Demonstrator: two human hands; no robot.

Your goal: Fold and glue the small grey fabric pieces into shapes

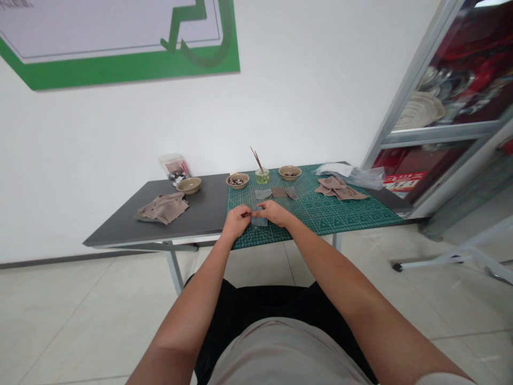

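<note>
A small grey-green fabric square (261, 221) lies near the front edge of the green cutting mat (320, 214). My left hand (238, 220) is at its left side, thumb and fingers pinched together; what sits between them is too small to tell. From the right, my right hand (273, 213) reaches over the top of the square, with fingers and thumb closed on its upper part. Just beyond the hands lies a row of fabric pieces: a grey one (263, 194), a brown one (279, 192) and another grey one (292, 192).
Behind the pieces stand a glass jar (262, 176) with thin sticks and two bowls (238, 185) (290, 177) of small bits. At left are a bowl (188, 185), a plastic tub (175, 167) and brown cloth (163, 208). At right lie brown cloth (339, 189) and a plastic bag (366, 177).
</note>
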